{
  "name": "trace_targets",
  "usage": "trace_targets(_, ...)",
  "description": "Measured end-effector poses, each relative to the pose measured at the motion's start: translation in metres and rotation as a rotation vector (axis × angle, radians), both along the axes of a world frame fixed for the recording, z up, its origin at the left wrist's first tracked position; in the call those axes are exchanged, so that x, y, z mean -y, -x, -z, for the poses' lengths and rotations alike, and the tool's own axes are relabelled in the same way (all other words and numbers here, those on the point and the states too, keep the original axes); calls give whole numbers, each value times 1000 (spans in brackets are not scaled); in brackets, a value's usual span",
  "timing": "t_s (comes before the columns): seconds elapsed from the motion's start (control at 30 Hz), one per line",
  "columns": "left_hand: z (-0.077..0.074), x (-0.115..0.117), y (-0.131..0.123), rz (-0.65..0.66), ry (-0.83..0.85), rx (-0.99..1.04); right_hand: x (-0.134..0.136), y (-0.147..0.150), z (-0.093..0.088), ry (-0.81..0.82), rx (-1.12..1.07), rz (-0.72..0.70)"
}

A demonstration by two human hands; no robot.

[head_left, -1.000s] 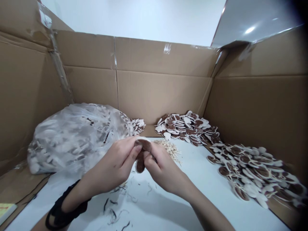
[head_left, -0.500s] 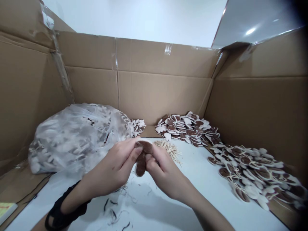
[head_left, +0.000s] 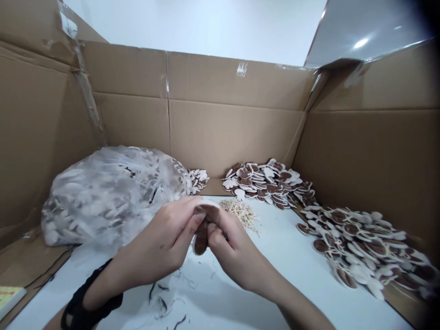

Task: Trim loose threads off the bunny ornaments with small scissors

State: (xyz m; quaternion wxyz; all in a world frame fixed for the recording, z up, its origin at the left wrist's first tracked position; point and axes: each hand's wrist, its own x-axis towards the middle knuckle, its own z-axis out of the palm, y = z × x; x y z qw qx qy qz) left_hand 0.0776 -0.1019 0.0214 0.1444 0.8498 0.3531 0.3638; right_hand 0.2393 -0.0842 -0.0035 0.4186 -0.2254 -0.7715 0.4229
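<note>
We are pinching a brown-and-white plush piece (head_left: 201, 242) in the fingers of our left hand (head_left: 173, 231) and right hand (head_left: 232, 245), above the white tabletop (head_left: 220, 305). At near left, a yellow label (head_left: 9, 295) is showing reddish marks, too blurred to read.

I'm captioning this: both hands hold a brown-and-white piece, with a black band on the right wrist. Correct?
The head view shows the black band on the left wrist, not the right. Left hand and right hand do hold the piece.

brown cardboard walls (head_left: 237, 133), taped | white tabletop (head_left: 278, 240) | light (head_left: 360, 43), upper right
</note>
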Motion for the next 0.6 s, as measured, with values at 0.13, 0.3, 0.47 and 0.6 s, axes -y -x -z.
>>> trace_targets(0.13,-1,2,1,49,21,60,1,4,3,-8,-115,-49)
trace_targets(0.3,-1,3,2,45,34,39,0,3,4,21,-131,-105)
trace_targets(0.47,0,3,1,23,-60,-2,0,4,4,8,-84,-34)
trace_targets(0.6,1,-1,-2,-1,-89,-9,-3,8,9,26,-97,7)
